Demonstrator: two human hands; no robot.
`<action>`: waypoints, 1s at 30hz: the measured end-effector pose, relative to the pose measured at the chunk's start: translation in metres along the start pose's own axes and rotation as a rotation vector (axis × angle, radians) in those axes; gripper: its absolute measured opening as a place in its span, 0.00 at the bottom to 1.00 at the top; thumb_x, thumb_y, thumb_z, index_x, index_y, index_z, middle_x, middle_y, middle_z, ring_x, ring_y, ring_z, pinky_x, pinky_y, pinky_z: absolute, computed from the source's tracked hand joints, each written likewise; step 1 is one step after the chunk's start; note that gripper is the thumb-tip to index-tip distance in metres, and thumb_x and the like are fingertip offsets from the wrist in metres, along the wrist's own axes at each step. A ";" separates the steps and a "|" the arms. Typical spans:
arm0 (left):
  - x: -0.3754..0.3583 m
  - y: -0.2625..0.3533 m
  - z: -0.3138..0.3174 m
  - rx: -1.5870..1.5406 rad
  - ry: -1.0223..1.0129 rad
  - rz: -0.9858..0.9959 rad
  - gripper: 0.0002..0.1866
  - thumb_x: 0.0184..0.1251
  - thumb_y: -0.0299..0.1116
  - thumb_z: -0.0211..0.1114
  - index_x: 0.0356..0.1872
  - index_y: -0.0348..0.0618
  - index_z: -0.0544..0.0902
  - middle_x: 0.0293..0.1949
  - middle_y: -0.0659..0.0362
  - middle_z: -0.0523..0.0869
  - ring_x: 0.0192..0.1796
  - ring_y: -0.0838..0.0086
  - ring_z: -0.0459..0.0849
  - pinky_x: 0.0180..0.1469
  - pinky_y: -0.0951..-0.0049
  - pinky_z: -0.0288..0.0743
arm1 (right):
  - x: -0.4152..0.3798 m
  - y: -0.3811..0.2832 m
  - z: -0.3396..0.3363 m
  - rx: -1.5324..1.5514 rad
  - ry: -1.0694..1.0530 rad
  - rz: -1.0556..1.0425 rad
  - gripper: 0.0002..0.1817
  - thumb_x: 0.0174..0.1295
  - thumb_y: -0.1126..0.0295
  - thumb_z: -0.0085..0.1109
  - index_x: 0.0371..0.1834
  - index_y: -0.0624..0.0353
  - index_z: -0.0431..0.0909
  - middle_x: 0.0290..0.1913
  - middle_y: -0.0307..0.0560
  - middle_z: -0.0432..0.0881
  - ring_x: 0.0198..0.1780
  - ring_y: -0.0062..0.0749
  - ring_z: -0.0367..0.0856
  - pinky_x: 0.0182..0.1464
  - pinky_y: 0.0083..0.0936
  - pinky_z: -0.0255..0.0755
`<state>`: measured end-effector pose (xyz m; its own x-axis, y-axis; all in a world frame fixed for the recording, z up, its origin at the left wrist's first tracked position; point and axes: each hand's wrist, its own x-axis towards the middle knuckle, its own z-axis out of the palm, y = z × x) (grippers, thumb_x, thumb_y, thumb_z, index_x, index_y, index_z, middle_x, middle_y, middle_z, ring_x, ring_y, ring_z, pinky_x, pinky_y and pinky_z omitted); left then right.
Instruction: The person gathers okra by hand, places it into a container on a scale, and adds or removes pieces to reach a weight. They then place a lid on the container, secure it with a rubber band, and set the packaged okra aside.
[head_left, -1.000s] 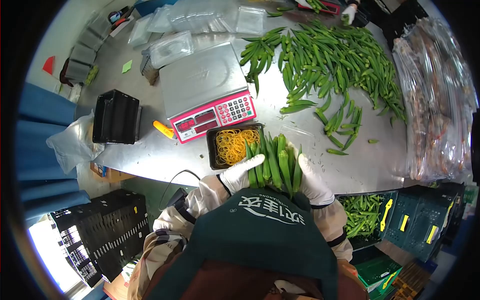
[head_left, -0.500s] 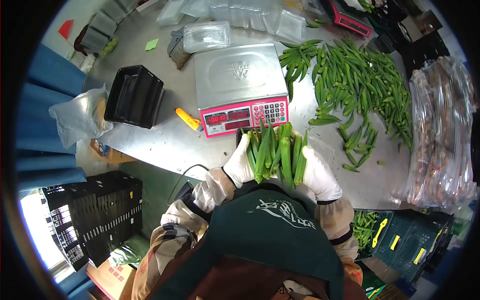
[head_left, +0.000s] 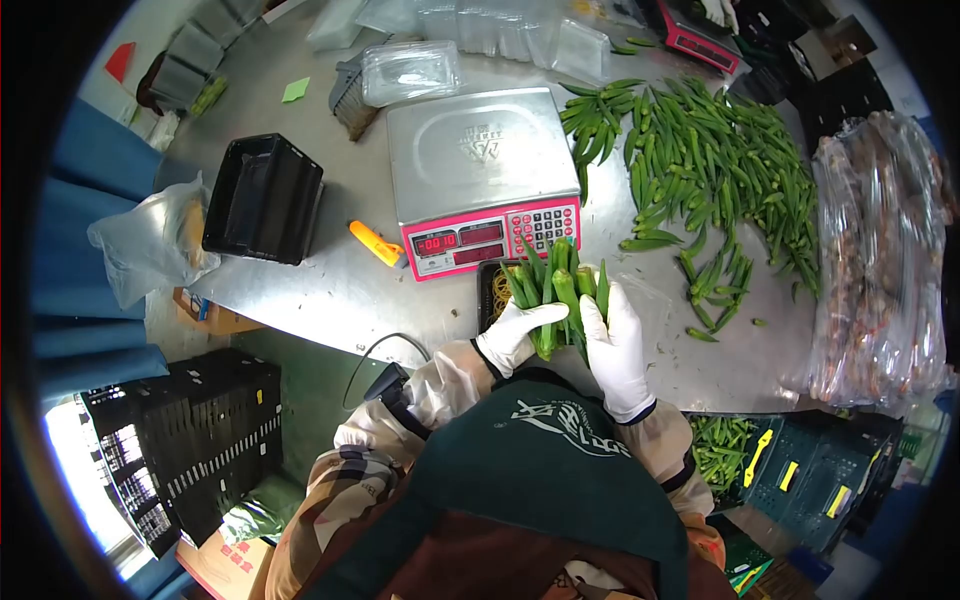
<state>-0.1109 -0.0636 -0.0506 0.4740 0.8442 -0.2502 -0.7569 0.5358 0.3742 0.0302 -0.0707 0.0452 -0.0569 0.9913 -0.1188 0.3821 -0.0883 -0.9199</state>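
A bunch of green okra pods (head_left: 562,285) is gathered between my two white-gloved hands, close in front of my apron. My left hand (head_left: 512,335) closes round the left side, its thumb lying across the pods. On the right side, my right hand (head_left: 617,345) presses its fingers and thumb against the bunch. Just beyond stands a pink-edged scale (head_left: 480,150) with a bare metal pan and lit red digits. A small black box holding rubber bands (head_left: 497,290) is partly hidden behind my left hand and the okra.
A large okra heap (head_left: 715,150) covers the right of the metal table (head_left: 330,290). Plastic-wrapped packs (head_left: 870,270) lie at the far right. Left are a black bin (head_left: 262,200), an orange-handled tool (head_left: 375,243) and a brush (head_left: 352,100). Clear trays (head_left: 410,72) stand behind the scale.
My left hand has shifted right and my thumb now crosses the pods. The bunch is squeezed narrower and more upright, uncovering the box of rubber bands.
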 end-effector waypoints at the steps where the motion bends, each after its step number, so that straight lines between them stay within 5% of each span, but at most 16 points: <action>1: 0.003 -0.002 -0.002 -0.064 -0.027 -0.033 0.31 0.66 0.26 0.63 0.69 0.43 0.65 0.61 0.52 0.76 0.62 0.62 0.78 0.63 0.56 0.75 | -0.003 -0.003 -0.002 0.008 0.024 -0.010 0.20 0.73 0.73 0.49 0.67 0.66 0.66 0.58 0.44 0.77 0.57 0.28 0.75 0.61 0.25 0.67; 5: 0.013 -0.009 -0.024 -0.359 -0.167 -0.266 0.33 0.68 0.35 0.63 0.72 0.43 0.62 0.65 0.48 0.74 0.64 0.57 0.76 0.66 0.51 0.72 | -0.013 -0.009 -0.012 0.232 0.116 -0.059 0.18 0.73 0.75 0.49 0.63 0.68 0.71 0.60 0.48 0.78 0.56 0.29 0.78 0.60 0.23 0.69; 11: 0.023 -0.005 0.003 -0.438 -0.408 -0.249 0.44 0.66 0.43 0.65 0.77 0.52 0.49 0.72 0.47 0.64 0.72 0.45 0.64 0.71 0.37 0.59 | -0.032 -0.022 -0.058 0.619 0.285 0.047 0.20 0.73 0.73 0.43 0.65 0.72 0.66 0.62 0.61 0.75 0.59 0.45 0.79 0.62 0.38 0.75; 13: 0.024 0.001 0.007 -0.342 -0.397 -0.217 0.48 0.63 0.48 0.68 0.78 0.52 0.47 0.71 0.48 0.66 0.71 0.42 0.65 0.67 0.35 0.64 | -0.056 -0.016 -0.116 0.427 0.391 0.147 0.22 0.74 0.68 0.47 0.66 0.70 0.66 0.58 0.60 0.79 0.52 0.42 0.83 0.53 0.34 0.79; 15: 0.023 0.005 0.005 -0.406 -0.400 -0.241 0.46 0.65 0.45 0.67 0.78 0.54 0.48 0.72 0.49 0.65 0.71 0.44 0.65 0.68 0.33 0.61 | -0.097 0.019 -0.187 0.144 0.592 0.214 0.16 0.71 0.72 0.48 0.59 0.66 0.74 0.51 0.53 0.84 0.43 0.25 0.83 0.43 0.21 0.76; 16: 0.024 0.007 0.002 -0.454 -0.415 -0.252 0.44 0.66 0.42 0.65 0.78 0.55 0.48 0.72 0.49 0.63 0.72 0.43 0.63 0.69 0.32 0.58 | -0.135 0.068 -0.241 -0.519 0.641 0.192 0.19 0.69 0.73 0.48 0.61 0.68 0.72 0.51 0.53 0.83 0.45 0.26 0.83 0.47 0.21 0.76; 18: 0.026 0.012 0.002 -0.481 -0.425 -0.270 0.42 0.68 0.38 0.63 0.78 0.56 0.48 0.73 0.49 0.61 0.73 0.43 0.62 0.71 0.32 0.56 | -0.207 0.138 -0.311 -1.306 0.844 0.390 0.24 0.65 0.77 0.49 0.66 0.69 0.68 0.53 0.49 0.83 0.47 0.24 0.81 0.45 0.17 0.76; 20: 0.029 0.014 0.005 -0.406 -0.436 -0.284 0.42 0.67 0.37 0.63 0.78 0.56 0.48 0.73 0.48 0.61 0.73 0.42 0.62 0.71 0.33 0.56 | -0.180 0.079 -0.266 -0.409 0.975 0.224 0.25 0.62 0.78 0.51 0.66 0.62 0.72 0.49 0.40 0.84 0.30 0.14 0.72 0.28 0.11 0.66; 21: 0.028 0.013 0.008 -0.366 -0.439 -0.303 0.42 0.67 0.36 0.62 0.78 0.56 0.48 0.73 0.48 0.61 0.73 0.42 0.62 0.71 0.33 0.56 | -0.151 0.031 -0.228 -0.252 0.948 0.299 0.25 0.61 0.78 0.52 0.65 0.60 0.73 0.48 0.37 0.84 0.25 0.12 0.68 0.23 0.11 0.61; 22: 0.028 0.012 0.014 -0.334 -0.462 -0.310 0.42 0.67 0.35 0.62 0.78 0.56 0.48 0.73 0.47 0.61 0.73 0.43 0.62 0.72 0.34 0.55 | -0.125 -0.010 -0.192 -0.136 0.888 0.355 0.24 0.61 0.77 0.53 0.64 0.57 0.75 0.48 0.36 0.84 0.23 0.10 0.64 0.22 0.10 0.57; 23: 0.028 0.012 0.020 -0.293 -0.465 -0.328 0.42 0.67 0.34 0.62 0.78 0.55 0.48 0.73 0.48 0.61 0.73 0.42 0.62 0.72 0.35 0.57 | -0.112 -0.010 -0.178 -0.052 0.712 0.370 0.23 0.68 0.71 0.52 0.66 0.60 0.71 0.53 0.42 0.84 0.35 0.10 0.78 0.21 0.08 0.57; 25: 0.024 0.012 0.035 -0.213 -0.470 -0.358 0.41 0.67 0.32 0.61 0.78 0.54 0.48 0.73 0.48 0.62 0.73 0.42 0.62 0.72 0.38 0.59 | -0.074 -0.019 -0.129 0.157 0.511 0.295 0.22 0.72 0.65 0.49 0.66 0.63 0.70 0.55 0.45 0.84 0.45 0.14 0.82 0.26 0.09 0.66; 26: 0.022 0.011 0.041 -0.141 -0.426 -0.360 0.40 0.68 0.32 0.62 0.77 0.52 0.51 0.71 0.49 0.66 0.72 0.51 0.66 0.68 0.50 0.69 | -0.061 0.011 -0.112 0.257 0.378 0.143 0.23 0.74 0.64 0.46 0.67 0.63 0.69 0.59 0.48 0.81 0.53 0.21 0.82 0.32 0.13 0.74; 28: 0.023 0.001 0.044 0.212 -0.217 -0.292 0.39 0.68 0.35 0.65 0.77 0.50 0.54 0.69 0.51 0.69 0.70 0.60 0.69 0.66 0.59 0.70 | -0.032 0.014 -0.062 0.599 0.218 0.342 0.29 0.70 0.58 0.56 0.69 0.63 0.66 0.68 0.47 0.70 0.57 0.26 0.74 0.64 0.25 0.65; 29: 0.024 -0.006 0.043 0.387 -0.108 -0.248 0.39 0.68 0.36 0.66 0.76 0.49 0.55 0.69 0.52 0.70 0.69 0.64 0.70 0.65 0.63 0.71 | -0.034 0.021 -0.045 0.306 0.175 0.163 0.35 0.70 0.60 0.58 0.75 0.64 0.56 0.69 0.48 0.67 0.66 0.31 0.68 0.67 0.27 0.62; 30: 0.026 -0.014 0.036 0.511 0.004 -0.194 0.39 0.66 0.41 0.69 0.75 0.47 0.59 0.66 0.54 0.73 0.65 0.73 0.72 0.65 0.69 0.68 | -0.029 0.045 -0.031 0.356 0.075 0.099 0.42 0.66 0.64 0.63 0.77 0.64 0.50 0.70 0.49 0.65 0.68 0.32 0.65 0.67 0.28 0.62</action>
<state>-0.0717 -0.0493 -0.0300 0.5805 0.7299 -0.3610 -0.3400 0.6201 0.7070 0.0772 -0.1003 0.0190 0.0369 0.9795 -0.1982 0.0369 -0.1995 -0.9792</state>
